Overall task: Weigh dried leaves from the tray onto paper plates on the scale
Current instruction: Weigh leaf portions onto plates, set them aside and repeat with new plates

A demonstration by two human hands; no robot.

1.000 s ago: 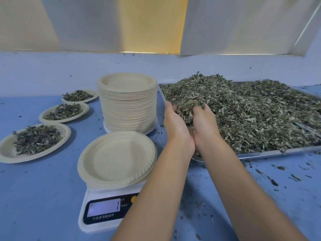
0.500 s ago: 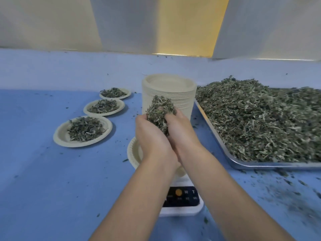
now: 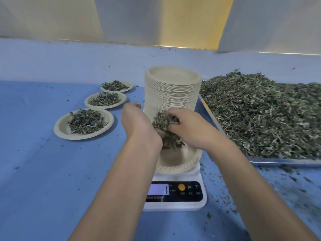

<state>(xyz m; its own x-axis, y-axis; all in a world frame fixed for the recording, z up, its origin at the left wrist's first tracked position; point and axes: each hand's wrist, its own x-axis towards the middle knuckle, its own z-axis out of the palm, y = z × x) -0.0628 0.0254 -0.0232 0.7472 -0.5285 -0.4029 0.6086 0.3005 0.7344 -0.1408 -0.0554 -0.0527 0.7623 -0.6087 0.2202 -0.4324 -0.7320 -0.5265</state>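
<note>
And there the clump of dried leaves (image 3: 165,122) was seen, held up between both hands directly above the paper plate (image 3: 175,161) on the scale (image 3: 175,205). A looser bunch was trailed down toward the plate's bowl, and whether it touched could not be told. The right hand (image 3: 189,126) was closed over the clump from the right, its grip tight, fingers (image 3: 175,113) curled into the leaves. The left hand (image 3: 137,124) was laid palm-in against the clump's other side, its grip wide, fingers (image 3: 134,106) stretched forward nearly straight. The plate was carried squarely on the white scale, whose display (image 3: 159,189) was lit, though no figure could be read. Just behind, a tall stack of plates (image 3: 173,91) was stood. To the right, the metal tray (image 3: 284,161) was piled with a heap of leaves (image 3: 260,115). Off to the left, three more plates were lined up, each loaded: the near filled plate (image 3: 60,126), the middle filled plate (image 3: 106,106) and the far filled plate (image 3: 130,86). Everything was borne by the blue counter (image 3: 43,171), and crumbs of leaf (image 3: 286,181) were scattered thickest before the tray.
</note>
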